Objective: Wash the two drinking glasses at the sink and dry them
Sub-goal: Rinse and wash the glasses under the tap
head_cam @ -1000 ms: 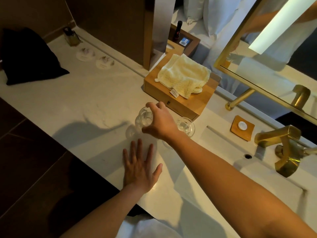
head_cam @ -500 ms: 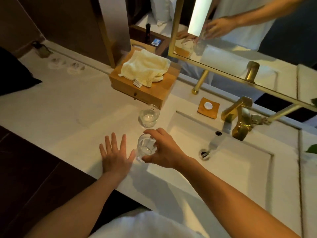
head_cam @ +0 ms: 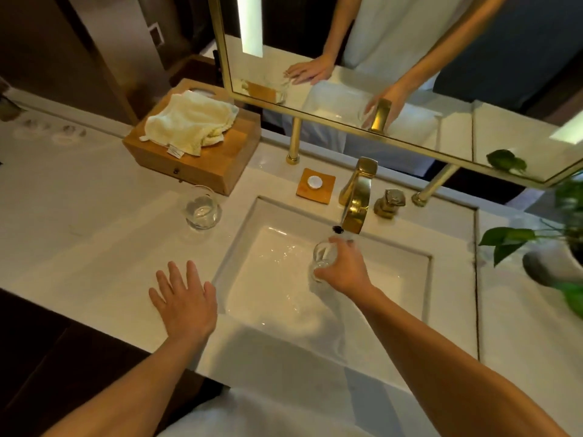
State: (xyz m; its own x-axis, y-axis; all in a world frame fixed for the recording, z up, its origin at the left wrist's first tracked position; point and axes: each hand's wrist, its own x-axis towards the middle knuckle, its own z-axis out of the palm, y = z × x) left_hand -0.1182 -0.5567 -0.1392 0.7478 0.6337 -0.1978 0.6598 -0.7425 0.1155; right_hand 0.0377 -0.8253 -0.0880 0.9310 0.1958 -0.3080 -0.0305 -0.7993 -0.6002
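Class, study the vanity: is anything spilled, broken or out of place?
Nothing is spilled or broken. Only the cream towel looks untidy, lying rumpled instead of folded on the wooden box.

- The held glass [head_cam: 322,259] is clear and short, gripped around its side by the right hand [head_cam: 345,270], tilted with its mouth toward the left, over the sink basin [head_cam: 271,298] just below the gold faucet spout [head_cam: 355,212].
- The second glass [head_cam: 202,211] is clear and rounded, standing upright on the counter [head_cam: 94,234], left of the sink basin and just in front of the wooden box [head_cam: 202,165].
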